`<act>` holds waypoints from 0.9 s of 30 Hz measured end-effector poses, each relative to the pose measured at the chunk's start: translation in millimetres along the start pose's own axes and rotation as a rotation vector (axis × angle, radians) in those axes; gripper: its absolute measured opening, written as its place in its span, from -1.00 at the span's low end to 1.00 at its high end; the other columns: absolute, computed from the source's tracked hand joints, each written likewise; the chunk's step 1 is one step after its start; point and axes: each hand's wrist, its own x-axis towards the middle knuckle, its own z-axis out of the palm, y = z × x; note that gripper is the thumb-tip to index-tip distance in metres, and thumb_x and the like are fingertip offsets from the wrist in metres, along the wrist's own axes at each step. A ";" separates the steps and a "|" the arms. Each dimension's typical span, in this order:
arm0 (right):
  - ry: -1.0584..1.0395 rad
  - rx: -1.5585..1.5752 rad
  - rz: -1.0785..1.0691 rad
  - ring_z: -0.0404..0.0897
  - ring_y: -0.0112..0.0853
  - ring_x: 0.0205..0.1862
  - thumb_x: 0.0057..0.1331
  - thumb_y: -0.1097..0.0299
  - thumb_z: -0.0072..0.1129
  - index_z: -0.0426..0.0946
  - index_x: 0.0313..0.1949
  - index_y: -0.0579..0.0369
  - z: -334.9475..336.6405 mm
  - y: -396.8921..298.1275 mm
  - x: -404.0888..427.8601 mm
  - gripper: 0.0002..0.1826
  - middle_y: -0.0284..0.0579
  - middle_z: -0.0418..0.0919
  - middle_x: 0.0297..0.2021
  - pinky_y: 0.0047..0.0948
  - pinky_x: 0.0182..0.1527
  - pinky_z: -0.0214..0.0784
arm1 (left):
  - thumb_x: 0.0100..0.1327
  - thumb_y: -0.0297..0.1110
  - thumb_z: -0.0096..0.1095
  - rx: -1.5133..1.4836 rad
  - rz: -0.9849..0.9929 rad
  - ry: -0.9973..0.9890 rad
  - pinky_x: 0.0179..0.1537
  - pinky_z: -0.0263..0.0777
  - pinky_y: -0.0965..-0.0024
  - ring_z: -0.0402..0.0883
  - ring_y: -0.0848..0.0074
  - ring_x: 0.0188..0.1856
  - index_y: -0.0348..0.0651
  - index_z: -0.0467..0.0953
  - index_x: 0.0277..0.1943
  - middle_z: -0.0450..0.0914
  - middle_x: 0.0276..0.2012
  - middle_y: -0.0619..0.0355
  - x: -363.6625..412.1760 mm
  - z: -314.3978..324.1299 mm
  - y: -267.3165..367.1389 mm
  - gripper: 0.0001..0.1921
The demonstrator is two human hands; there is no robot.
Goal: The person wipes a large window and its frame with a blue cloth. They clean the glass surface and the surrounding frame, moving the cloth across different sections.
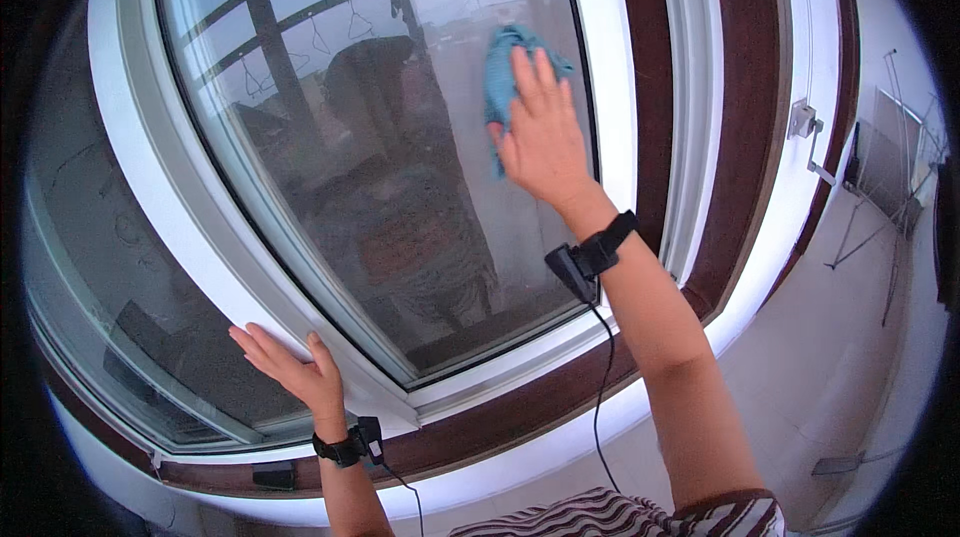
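Observation:
Flat under my right hand (551,135), a blue cloth (501,75) lies against the glass pane (390,184) near its right edge. The fingers are stretched over the cloth, the thumb at its lower side. My left hand (300,372) is empty, thumb apart from the fingers, at the lower part of the white window frame (247,297). The glass mirrors a dark figure, a metal grid and several hangers. Each wrist carries a black strap with a small device and a cable.
A dark brown sill (495,447) runs below the window, with a small black object (274,475) on it at the left. To the right are a white door with a metal handle (814,131) and a thin metal rack (892,214) on the tiled floor.

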 end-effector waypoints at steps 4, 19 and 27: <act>0.061 -0.004 0.125 -0.05 0.08 0.35 0.12 0.32 0.04 0.47 -0.31 0.39 3.3 31.2 -41.9 -0.70 0.20 0.01 0.30 0.17 0.22 -0.06 | 0.18 -0.33 0.09 -0.018 -0.011 0.009 0.34 -0.32 0.05 -0.20 0.03 0.41 -0.31 -0.10 0.37 -0.20 0.38 -0.21 4.2 -2.0 11.0 -0.24; -0.256 0.051 0.110 -0.07 0.27 0.31 0.09 0.38 0.14 0.39 -0.13 0.51 21.2 15.3 -205.2 -0.57 0.34 -0.02 0.26 0.28 0.19 -0.09 | 0.19 -0.34 0.10 -0.028 0.014 0.029 0.34 -0.30 0.12 -0.21 0.00 0.41 -0.32 -0.10 0.37 -0.21 0.37 -0.25 7.2 2.7 11.3 -0.25; -0.348 0.269 0.217 -0.17 0.35 0.31 0.08 0.38 0.16 0.01 0.21 0.51 16.7 -5.3 -266.5 -0.21 0.41 -0.14 0.28 0.32 0.20 -0.18 | 0.14 -0.29 0.12 0.005 -0.001 0.009 0.32 -0.34 -0.05 -0.23 -0.05 0.41 -0.33 -0.13 0.37 -0.22 0.36 -0.31 3.4 0.8 8.7 -0.19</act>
